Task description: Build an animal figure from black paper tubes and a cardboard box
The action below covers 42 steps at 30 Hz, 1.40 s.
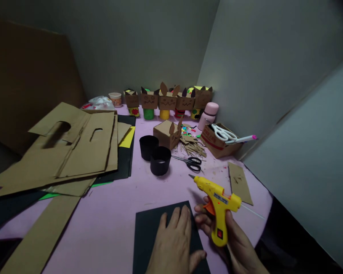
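My left hand lies flat on a sheet of black paper at the table's front, its fingers stretched out. At the right, my right hand is closed around the handle of a yellow glue gun. Its nozzle points up and to the left, and a clear glue stick juts from its back. Beyond the paper stand two black paper rings, one slightly behind the other. Black-handled scissors rest to their right.
Flat cardboard pieces pile up at the left. A cardboard box head with ears sits mid-table near cardboard scraps. Behind stand several cardboard animal figures, a pink bottle and a small box holding white scissors.
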### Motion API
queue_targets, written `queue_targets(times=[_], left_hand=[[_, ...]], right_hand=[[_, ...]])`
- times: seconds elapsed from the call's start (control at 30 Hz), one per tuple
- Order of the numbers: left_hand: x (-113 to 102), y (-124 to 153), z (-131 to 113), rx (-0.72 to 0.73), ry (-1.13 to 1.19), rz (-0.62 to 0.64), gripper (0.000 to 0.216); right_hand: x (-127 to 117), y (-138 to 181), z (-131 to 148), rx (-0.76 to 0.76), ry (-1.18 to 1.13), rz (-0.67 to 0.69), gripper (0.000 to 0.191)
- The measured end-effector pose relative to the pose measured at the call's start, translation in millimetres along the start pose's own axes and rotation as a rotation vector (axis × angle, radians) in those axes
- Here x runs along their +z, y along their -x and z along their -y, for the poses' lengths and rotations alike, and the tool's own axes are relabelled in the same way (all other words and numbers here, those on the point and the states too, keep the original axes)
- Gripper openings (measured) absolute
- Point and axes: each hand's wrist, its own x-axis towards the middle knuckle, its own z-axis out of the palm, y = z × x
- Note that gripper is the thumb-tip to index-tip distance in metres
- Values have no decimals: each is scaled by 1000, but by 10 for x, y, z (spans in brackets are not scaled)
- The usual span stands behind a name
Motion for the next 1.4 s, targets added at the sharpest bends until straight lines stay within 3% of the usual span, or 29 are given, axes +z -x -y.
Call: queue_targets(times=[0.27,0.5,0.67,0.73,0.8,0.87,0.9,1.0,1.07,1.17,1.27,1.4], left_hand=[[50,40,45,0,54,-35,60],[180,168,233,123,17,-50,66],[274,328,417,173,-23,-138,64],[292,386,441,181,47,-245,55],[276,432,423,120,296,-379,31],[214,460,379,-9,800,-458,7],[167,466,356,-85,1132,-463,9],[4,460,314,-270,2119,-342,20],[-77,453,313,-316,2458,-248,23],[-108,468,321,-351,2567,-270,26],[-83,512,311,-374,2522,-305,28],[-86,568,285,-362,2445,-263,28]], right_hand=[[97,-16,-34,51,26,-5,40],[103,13,-115,67,63,-70,39],[97,14,-134,55,97,-88,43],[98,15,-140,52,123,-85,43],[101,18,-149,45,145,-80,42],[100,25,-160,43,164,-79,41],[98,29,-164,43,174,-80,40],[79,46,-177,46,204,-92,41],[61,59,-183,57,223,-104,41],[46,77,-189,74,233,-115,41],[55,87,-190,77,232,-118,41],[67,80,-191,80,238,-129,42]])
